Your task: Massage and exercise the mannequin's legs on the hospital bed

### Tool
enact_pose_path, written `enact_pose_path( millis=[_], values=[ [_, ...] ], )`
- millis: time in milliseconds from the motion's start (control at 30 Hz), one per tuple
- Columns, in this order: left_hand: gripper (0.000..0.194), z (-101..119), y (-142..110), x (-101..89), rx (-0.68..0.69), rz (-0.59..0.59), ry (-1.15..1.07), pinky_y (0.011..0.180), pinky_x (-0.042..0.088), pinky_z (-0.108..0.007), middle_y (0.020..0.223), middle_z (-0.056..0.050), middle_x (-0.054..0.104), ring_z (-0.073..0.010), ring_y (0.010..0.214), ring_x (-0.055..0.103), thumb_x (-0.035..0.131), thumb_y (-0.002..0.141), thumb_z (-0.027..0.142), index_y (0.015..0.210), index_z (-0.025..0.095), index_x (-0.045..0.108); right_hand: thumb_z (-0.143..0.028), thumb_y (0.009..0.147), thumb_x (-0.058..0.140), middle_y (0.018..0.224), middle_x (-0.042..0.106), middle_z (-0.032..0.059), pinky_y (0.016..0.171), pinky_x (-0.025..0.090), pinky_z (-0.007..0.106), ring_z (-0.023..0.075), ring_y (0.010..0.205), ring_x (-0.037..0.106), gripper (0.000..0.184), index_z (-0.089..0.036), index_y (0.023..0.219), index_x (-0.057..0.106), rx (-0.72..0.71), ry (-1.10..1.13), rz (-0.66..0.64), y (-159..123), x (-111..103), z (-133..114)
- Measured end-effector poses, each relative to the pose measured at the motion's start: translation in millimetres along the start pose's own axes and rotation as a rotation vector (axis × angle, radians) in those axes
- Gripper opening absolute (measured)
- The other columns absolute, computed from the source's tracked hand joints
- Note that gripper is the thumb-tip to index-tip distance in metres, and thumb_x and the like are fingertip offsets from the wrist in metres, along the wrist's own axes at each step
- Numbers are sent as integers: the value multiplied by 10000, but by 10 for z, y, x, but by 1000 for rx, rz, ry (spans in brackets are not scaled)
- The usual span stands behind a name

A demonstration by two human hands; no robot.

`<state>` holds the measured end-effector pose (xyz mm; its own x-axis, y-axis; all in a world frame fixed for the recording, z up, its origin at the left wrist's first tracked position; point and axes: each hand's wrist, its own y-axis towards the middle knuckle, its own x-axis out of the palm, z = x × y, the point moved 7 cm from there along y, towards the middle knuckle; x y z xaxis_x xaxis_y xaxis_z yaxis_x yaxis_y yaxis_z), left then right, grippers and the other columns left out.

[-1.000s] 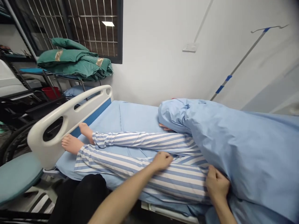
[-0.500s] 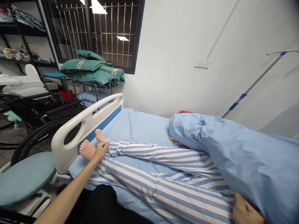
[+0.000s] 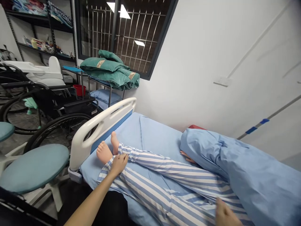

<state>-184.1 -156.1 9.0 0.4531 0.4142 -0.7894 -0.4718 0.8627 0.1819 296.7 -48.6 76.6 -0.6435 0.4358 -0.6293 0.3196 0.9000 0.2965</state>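
Striped pajama trousers (image 3: 150,188) cover the legs of a lying figure, whose smooth bare feet (image 3: 104,152) look like a manikin's. Over the trousers near the ankles is my left hand (image 3: 119,163), fingers curled closed; whether cloth is pinched in them is hidden. My right hand (image 3: 225,214) hovers near the upper thighs at the bottom edge, smeared by motion, its fingers unclear. Beside it a light blue quilt (image 3: 235,163) is folded back over the upper body. The figure's hand (image 3: 188,157) pokes out from under the quilt.
A white bed-end board (image 3: 103,121) stands beyond the feet. To its left are a teal stool (image 3: 35,166) and a wheelchair (image 3: 68,106). Folded green quilts (image 3: 110,70) lie on a stand by the window. A pole with blue bands (image 3: 257,125) leans along the wall.
My view has turned left. My left hand has shifted from the far ankle cuff toward the nearer leg. My right hand has come away from the quilt's edge toward the feet.
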Motion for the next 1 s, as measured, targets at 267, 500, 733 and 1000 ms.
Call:
enact_pose_path(
  millis=[267, 500, 733, 1000],
  values=[
    [338, 24, -33, 32, 40, -4, 144, 684, 377, -297, 862, -110, 644, -204, 774, 572, 276, 846, 192, 914, 162, 606, -489, 836, 336, 486, 397, -27, 505, 312, 237, 109, 494, 360, 439, -185, 524, 395, -473, 580, -477, -1838, 2024, -2405],
    [286, -78, -32, 0, 54, -86, 73, 638, 380, -296, 803, -102, 662, -210, 716, 582, 356, 830, 239, 864, 176, 633, -434, 855, 349, 494, 393, -37, 490, 274, 232, 103, 493, 352, 401, -189, 538, 363, -425, 683, -586, -2313, 2405, -2790],
    [276, -52, -96, 68, 141, -40, 181, 702, 391, -289, 882, -99, 639, -199, 809, 577, 310, 856, 188, 884, 160, 584, -437, 855, 341, 513, 481, -8, 508, 306, 233, 121, 510, 414, 409, -180, 548, 423, -295, 647, -558, -2223, 2632, -2360],
    [304, -99, 33, -183, -11, 69, -99, 658, 386, -245, 743, -55, 615, -149, 698, 554, 288, 872, 293, 766, 165, 543, -409, 880, 302, 623, 609, 55, 555, 309, 248, 155, 569, 509, 428, -169, 631, 555, -365, 521, -550, -2249, 2648, -2384]
  ],
)
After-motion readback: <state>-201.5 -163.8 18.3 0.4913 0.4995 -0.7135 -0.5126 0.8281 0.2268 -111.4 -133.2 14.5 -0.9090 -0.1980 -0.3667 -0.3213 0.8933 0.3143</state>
